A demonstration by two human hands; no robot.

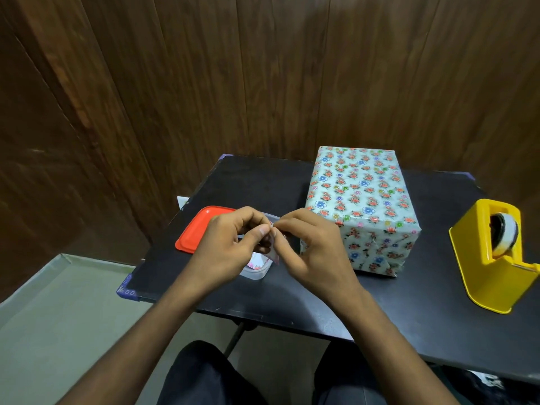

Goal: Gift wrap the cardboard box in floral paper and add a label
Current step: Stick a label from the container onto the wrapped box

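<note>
A small black surface [263,182] is standing against a dark wooden wall, carrying four things. A box wrapped in floral paper [359,200] is sitting near the far edge at about the middle, and a yellow tape dispenser [493,258] is resting well apart from it toward the right edge. An orange lid [198,229] is lying flat by the left edge, with a small clear container [257,270] sitting just beside it toward the near edge, partly hidden by the hands.
</note>
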